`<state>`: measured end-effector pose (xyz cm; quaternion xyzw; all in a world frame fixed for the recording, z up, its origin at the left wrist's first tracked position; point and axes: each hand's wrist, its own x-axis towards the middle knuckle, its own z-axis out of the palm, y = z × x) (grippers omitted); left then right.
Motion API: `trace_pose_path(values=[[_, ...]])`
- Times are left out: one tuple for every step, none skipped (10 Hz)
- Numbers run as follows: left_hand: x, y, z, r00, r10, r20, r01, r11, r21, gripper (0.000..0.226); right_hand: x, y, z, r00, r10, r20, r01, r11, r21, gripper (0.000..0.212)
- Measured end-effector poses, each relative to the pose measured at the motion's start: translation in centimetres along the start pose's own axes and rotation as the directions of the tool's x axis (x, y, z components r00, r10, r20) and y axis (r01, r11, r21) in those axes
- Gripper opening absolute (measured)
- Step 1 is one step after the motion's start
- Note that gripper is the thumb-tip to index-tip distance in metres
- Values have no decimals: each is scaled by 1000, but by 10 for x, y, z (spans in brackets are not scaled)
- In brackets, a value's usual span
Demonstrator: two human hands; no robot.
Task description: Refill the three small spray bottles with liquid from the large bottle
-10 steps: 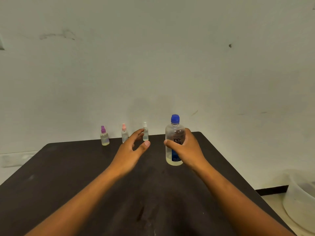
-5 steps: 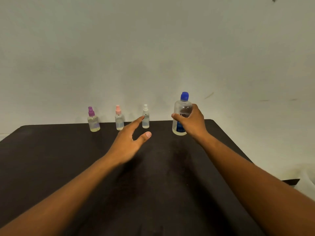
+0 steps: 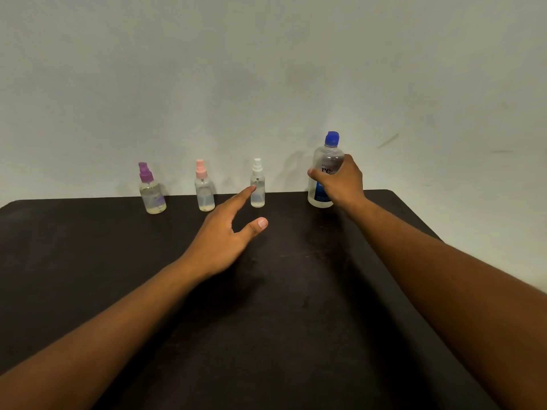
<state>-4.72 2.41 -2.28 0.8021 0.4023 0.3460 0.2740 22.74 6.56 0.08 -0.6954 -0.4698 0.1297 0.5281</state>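
Observation:
Three small clear spray bottles stand in a row at the far edge of the black table [image 3: 88, 261]: a purple-capped one [image 3: 151, 190] on the left, a pink-capped one [image 3: 204, 187] in the middle and a white-capped one [image 3: 257, 184] on the right. Each holds a little liquid. To their right stands the large clear bottle [image 3: 325, 161] with a blue cap and blue label, upright on the table. My right hand [image 3: 340, 182] is wrapped around its body. My left hand [image 3: 225, 232] hovers open, fingers spread, its forefinger tip just short of the white-capped bottle.
A pale plain wall [image 3: 266, 84] rises directly behind the bottles. The table's right edge [image 3: 420, 223] runs diagonally past my right forearm, with pale floor beyond it.
My right hand has carried the large bottle farther back, level with the row of spray bottles. My left hand has reached forward toward the white-capped bottle. The view has tilted down.

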Motion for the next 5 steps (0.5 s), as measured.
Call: trace_pose_path(values=[[0, 0, -1, 1000, 1, -2, -1, 1000, -2, 71, 0, 1, 1, 1000, 5, -10, -5, 1000, 1, 67], [-8, 7, -8, 1000, 16, 8, -17, 1000, 22, 72, -3, -4, -5, 998, 44, 46, -43, 999, -24, 71], [-11, 14, -19, 1000, 6, 2, -6, 999, 32, 74, -14, -16, -17, 988, 114, 109, -108, 992, -58, 75], [-30, 34, -43, 999, 8, -31, -5, 995, 95, 74, -54, -36, -42, 987, 114, 117, -100, 988, -121, 78], [-47, 49, -60, 999, 19, -45, -10, 980, 200, 74, -85, -53, -63, 996, 60, 62, -49, 986, -161, 82]])
